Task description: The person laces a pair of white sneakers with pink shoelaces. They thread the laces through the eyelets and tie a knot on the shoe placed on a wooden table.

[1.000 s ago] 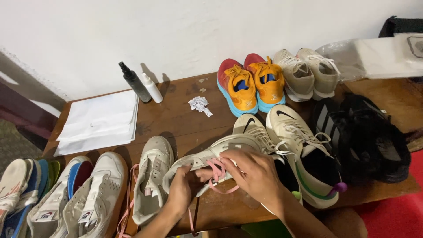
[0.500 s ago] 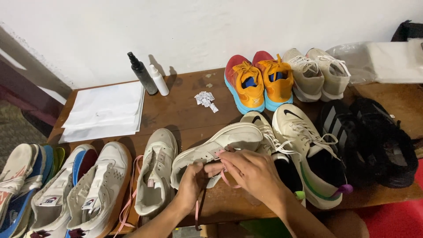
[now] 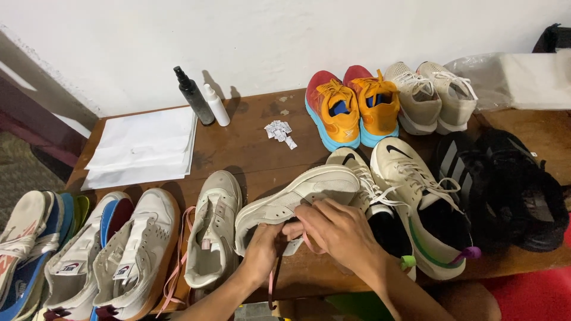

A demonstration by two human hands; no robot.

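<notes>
Wooden desk [image 3: 250,154] crowded with sneakers: orange pair [image 3: 354,107] behind, black pair [image 3: 505,190] at right. Centre front, a cream sneaker [image 3: 297,199] lies tilted sideways; left hand [image 3: 262,252] grips it, right hand [image 3: 336,229] pinches its pink lace [image 3: 309,242].

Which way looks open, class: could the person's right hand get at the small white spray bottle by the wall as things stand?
Probably yes. The right hand is busy on the white shoe with its pink lace, but bare wooden table lies between it and the white spray bottle; only the dark bottle stands close beside.
</notes>
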